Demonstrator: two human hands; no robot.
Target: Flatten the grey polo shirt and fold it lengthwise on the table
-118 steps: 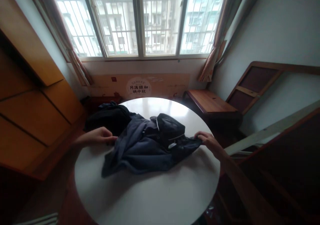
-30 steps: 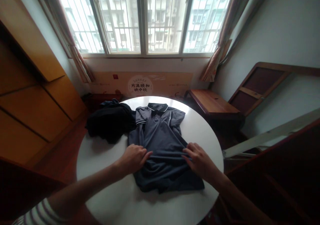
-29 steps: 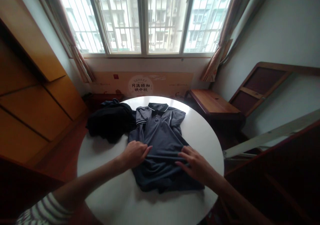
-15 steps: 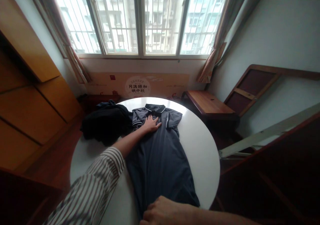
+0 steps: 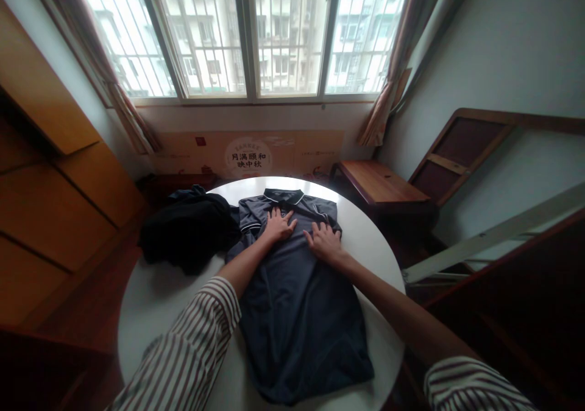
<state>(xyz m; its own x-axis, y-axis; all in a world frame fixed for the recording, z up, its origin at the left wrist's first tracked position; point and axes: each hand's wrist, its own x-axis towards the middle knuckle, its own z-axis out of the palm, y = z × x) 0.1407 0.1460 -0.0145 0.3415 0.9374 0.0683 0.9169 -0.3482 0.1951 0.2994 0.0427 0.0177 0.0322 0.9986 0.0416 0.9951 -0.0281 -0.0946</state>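
The white desk bears a gray polo shirt across its middle; a black cloth heap at the desk's left crowds one sleeve. Left hand and right hand rest spread-fingered on the shirt's chest.

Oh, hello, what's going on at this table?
Someone in striped sleeves has a dark polo shirt lying front up on a round white table, its collar toward the window. The left hand is spread just below the collar; the right hand lies beside it. A black heap of cloth sits to the left.
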